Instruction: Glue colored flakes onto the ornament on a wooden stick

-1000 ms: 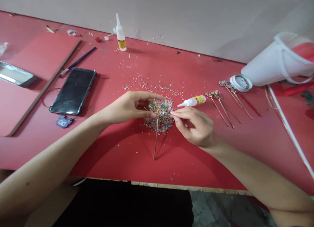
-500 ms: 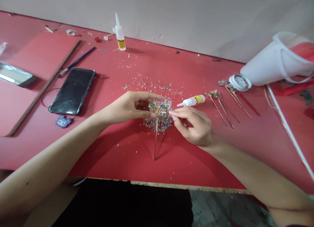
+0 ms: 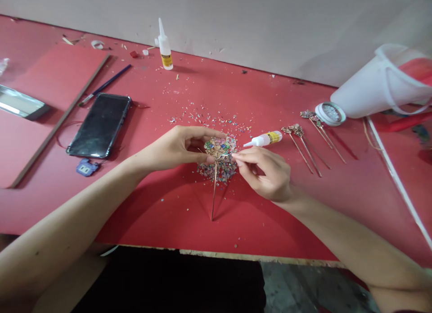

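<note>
Between the thumb and fingers of my left hand (image 3: 175,146) is the ornate head of a gold hairpin (image 3: 214,187), set with colourful flakes. Its long stem points down toward the table's front edge. My right hand (image 3: 265,171) is pinched at the right side of the hairpin's head; whatever lies between its fingertips is too small to make out. Beneath the hairpin spreads a pile of small multicoloured chips (image 3: 219,172). A glue bottle (image 3: 268,138) with a yellow label lies just beyond my right hand, nozzle toward the pile.
Several more hairpins (image 3: 305,146) lie at the right beside a small round lid (image 3: 330,113) and a white bucket (image 3: 364,88). Another glue bottle (image 3: 165,52) stands near the wall. To the left are a phone (image 3: 99,126), a paintbrush (image 3: 106,84) and a board (image 3: 60,121).
</note>
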Motion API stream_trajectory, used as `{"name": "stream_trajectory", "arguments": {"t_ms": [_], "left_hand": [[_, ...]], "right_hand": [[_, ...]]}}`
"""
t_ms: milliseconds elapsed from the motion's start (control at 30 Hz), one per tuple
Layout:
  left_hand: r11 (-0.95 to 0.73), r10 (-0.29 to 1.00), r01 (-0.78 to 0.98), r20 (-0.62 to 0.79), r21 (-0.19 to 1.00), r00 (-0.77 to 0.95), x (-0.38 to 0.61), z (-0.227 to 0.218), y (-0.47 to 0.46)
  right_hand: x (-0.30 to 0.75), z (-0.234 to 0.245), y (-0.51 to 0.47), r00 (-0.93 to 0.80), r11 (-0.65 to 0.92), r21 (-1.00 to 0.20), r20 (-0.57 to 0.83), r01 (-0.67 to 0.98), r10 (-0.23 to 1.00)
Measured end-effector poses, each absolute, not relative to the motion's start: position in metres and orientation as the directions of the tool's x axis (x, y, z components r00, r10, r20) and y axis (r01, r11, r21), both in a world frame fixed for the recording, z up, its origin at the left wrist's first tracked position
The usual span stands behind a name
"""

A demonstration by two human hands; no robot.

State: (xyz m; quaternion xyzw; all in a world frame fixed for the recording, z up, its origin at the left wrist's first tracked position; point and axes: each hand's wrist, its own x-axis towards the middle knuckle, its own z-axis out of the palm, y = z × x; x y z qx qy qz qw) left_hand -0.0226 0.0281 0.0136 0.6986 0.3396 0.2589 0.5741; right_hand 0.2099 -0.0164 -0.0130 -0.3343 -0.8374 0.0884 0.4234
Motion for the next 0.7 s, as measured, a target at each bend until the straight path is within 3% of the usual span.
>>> {"name": "stream_trajectory", "arguments": {"t_ms": [133,333,567,700], "left_hand": [[-0.105,0.774,0.174,-0.03,0.979,0.633,-0.023,0.013,0.028],[-0.085,0.775,0.174,-0.045,0.981,0.63,-0.025,0.01,0.033],[-0.061,0.791,0.23,-0.094,0.971,0.604,-0.031,0.01,0.038],[-0.06,0.795,0.219,-0.086,0.974,0.601,-0.032,0.011,0.039]], "right_hand": [[0.21,-0.013,-0.02,-0.364,0.712,-0.485,0.629,0.507,0.687],[0.211,-0.017,-0.021,-0.21,0.535,-0.736,0.494,0.415,0.843],[0.211,-0.025,-0.014,-0.112,0.447,-0.821,0.438,0.356,0.892],[0.207,-0.026,-0.011,-0.163,0.431,-0.864,0.4,0.261,0.902]]}}
